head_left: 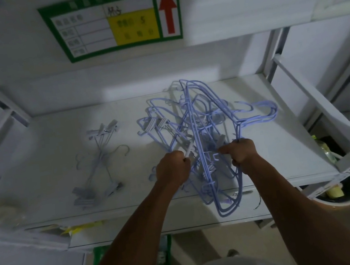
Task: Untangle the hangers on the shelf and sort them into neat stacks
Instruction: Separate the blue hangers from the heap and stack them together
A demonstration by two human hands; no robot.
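Note:
A tangled heap of light-blue wire hangers (205,125) lies on the right half of the white shelf (49,170), with some loops hanging over its front edge. My left hand (172,169) grips a hanger with a pale clip at the heap's near left side. My right hand (241,152) grips several blue hanger wires at the heap's near right side. A small stack of pale clip hangers (101,162) lies on the left half of the shelf, apart from both hands.
A green-framed label with a red arrow (115,19) is fixed to the shelf board above. Slanted metal braces (315,98) flank the shelf on both sides. A round bin (341,193) stands below at the right. A green crate (163,251) sits on the floor underneath.

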